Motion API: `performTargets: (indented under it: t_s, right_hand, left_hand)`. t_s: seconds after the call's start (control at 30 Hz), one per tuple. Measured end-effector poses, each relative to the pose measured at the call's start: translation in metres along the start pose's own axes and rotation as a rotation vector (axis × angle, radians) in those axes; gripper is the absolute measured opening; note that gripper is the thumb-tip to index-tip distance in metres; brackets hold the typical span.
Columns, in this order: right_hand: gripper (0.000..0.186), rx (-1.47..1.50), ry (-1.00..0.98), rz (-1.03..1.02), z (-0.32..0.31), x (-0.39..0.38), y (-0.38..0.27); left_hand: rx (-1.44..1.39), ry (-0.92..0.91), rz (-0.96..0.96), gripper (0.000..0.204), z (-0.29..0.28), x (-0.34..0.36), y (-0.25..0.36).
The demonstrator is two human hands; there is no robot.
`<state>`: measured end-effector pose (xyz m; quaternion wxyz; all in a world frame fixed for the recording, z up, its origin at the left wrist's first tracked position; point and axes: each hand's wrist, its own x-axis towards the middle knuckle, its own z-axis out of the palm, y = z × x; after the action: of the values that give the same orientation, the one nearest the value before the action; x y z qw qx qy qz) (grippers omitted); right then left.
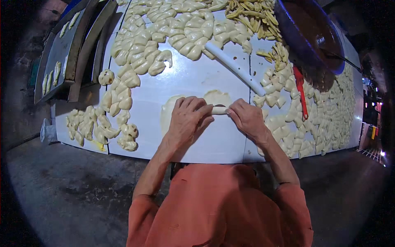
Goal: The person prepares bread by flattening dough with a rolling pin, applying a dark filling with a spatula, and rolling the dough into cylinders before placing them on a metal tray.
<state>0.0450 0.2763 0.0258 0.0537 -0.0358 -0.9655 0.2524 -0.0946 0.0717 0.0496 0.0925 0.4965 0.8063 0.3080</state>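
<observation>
A pale dough roll (220,110) lies across the white table in front of me, partly rolled up from a thin flat dough sheet (218,97) with a dark streak of filling at the fold. My left hand (188,116) has its fingers closed at the roll's left end. At the right end, my right hand (247,117) pinches the dough between thumb and fingers. Another flat dough round (167,115) shows partly beneath and beside my left hand. Beyond both hands lies a white rolling pin (234,68), set at a slant.
Many dough pieces (152,39) cover the far and left table (144,142), and more dough (325,111) spreads right. A purple basin (338,61) holds brown filling, near a red-handled tool (301,92). Yellowish strips (255,16) are piled far off. Metal trays (68,57) stand left.
</observation>
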Motion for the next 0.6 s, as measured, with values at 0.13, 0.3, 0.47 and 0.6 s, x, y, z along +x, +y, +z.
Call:
performTargets:
  t_s: [0.13,0.3,0.47,0.6]
  right_hand:
    - [0.025,0.026,0.163,-0.006,0.007,0.005,-0.005]
    - [0.033,-0.049,-0.037,-0.111,-0.009,0.004,-0.006]
    - [0.021,0.000,0.046,-0.113,-0.002,0.010,0.000]
    - [0.015,-0.064,0.086,-0.014,0.005,0.019,-0.001]
  left_hand:
    - [0.075,0.025,0.033,0.024,0.009,0.003,-0.008]
    - [0.051,0.045,0.044,0.025,0.015,0.001,-0.012]
    - [0.030,0.004,0.109,0.029,0.009,0.003,-0.013]
    - [0.063,0.035,0.103,0.020,0.010,0.011,-0.020]
